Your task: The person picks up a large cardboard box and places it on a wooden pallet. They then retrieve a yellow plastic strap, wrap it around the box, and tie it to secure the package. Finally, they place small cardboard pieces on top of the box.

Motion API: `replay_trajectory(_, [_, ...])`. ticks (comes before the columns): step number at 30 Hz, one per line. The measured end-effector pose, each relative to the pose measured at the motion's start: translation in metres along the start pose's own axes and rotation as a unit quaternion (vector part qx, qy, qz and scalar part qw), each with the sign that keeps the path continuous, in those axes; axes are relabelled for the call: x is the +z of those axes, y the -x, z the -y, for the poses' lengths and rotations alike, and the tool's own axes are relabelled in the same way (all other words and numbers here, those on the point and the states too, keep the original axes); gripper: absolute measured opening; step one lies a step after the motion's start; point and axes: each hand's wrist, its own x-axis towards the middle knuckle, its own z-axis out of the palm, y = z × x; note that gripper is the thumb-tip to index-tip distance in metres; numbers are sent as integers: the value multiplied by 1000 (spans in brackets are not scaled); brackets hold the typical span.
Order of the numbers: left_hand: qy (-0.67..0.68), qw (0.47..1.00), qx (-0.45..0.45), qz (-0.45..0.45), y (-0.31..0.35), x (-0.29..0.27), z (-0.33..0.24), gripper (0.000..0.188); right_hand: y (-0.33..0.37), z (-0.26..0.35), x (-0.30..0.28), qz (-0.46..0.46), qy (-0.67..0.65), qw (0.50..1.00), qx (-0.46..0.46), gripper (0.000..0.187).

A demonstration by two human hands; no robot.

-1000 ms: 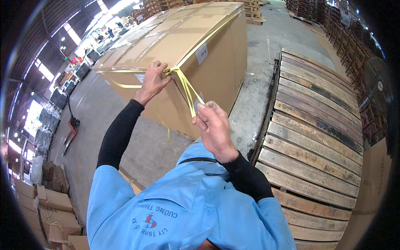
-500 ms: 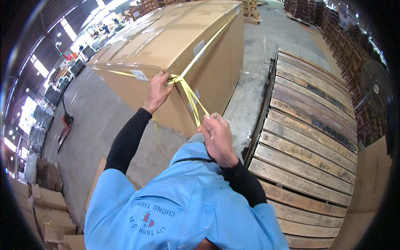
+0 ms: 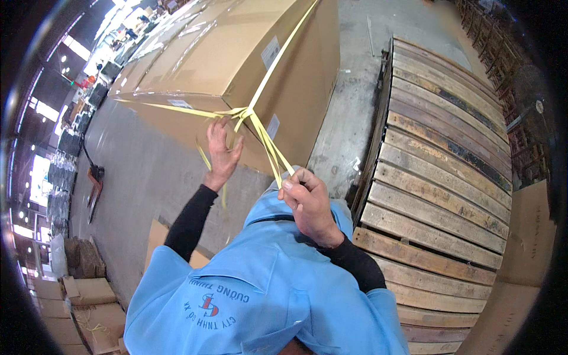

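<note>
Yellow strapping (image 3: 273,72) runs taut around the upper part of a large brown cardboard box (image 3: 302,89). It gathers in a knot or loop at the box's near corner. Two or more strands drop from there to my right hand (image 3: 309,204), whose thumb and fingers are pinched on them and pull them toward my body. Just below the knot is my left hand (image 3: 223,152), fingers raised and thumb apart, close to the strap. Whether its fingertips touch the strap I cannot tell. A loose yellow tail hangs beside that hand.
A slatted wooden pallet stack (image 3: 441,160) stands close on my right. Flattened cardboard (image 3: 526,236) leans beyond it. On the left floor is an orange pallet jack (image 3: 93,183); folded cartons (image 3: 94,313) lie at lower left.
My left hand has let go of the strap at the knot and dropped slightly, its fingers opening. My right hand keeps its pinch on the strands. The box appears higher in view.
</note>
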Motion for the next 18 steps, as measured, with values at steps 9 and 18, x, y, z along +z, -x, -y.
replay_trajectory(9, [-24, 956, -202, -212, 15, 17, 68, 55, 0, 27, 15, -9, 111, 991, 67, 16])
replay_trajectory(18, [199, 835, -445, -255, 65, 60, 0, 36, -2, 48, 36, 25, 81, 995, 51, 22])
